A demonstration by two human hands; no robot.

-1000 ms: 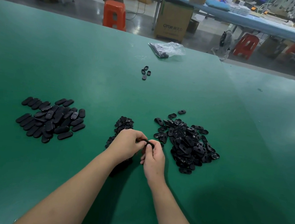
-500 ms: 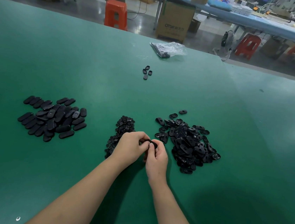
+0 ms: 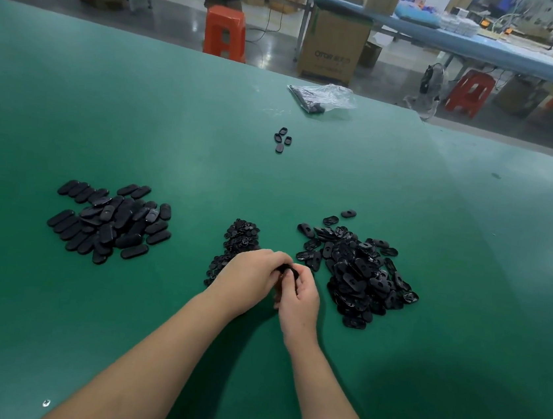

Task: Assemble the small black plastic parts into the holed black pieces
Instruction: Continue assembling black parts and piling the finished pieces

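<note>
My left hand (image 3: 249,275) and my right hand (image 3: 299,296) meet at the table's middle, both pinching one black oval piece (image 3: 287,269) between their fingertips; most of it is hidden by fingers. A pile of small black parts (image 3: 239,239) lies just behind my left hand. To the right sits a heap of holed black pieces (image 3: 360,274). Far to the left lies a pile of closed black oval pieces (image 3: 110,221).
Several loose black pieces (image 3: 282,139) lie farther back on the green table (image 3: 464,299), with a clear plastic bag of parts (image 3: 322,98) near the far edge. Beyond the edge stand orange stools (image 3: 225,33) and a cardboard box (image 3: 333,48).
The hands stayed together on the piece, shifting slightly right as my fingers worked on it. The piles did not move.
</note>
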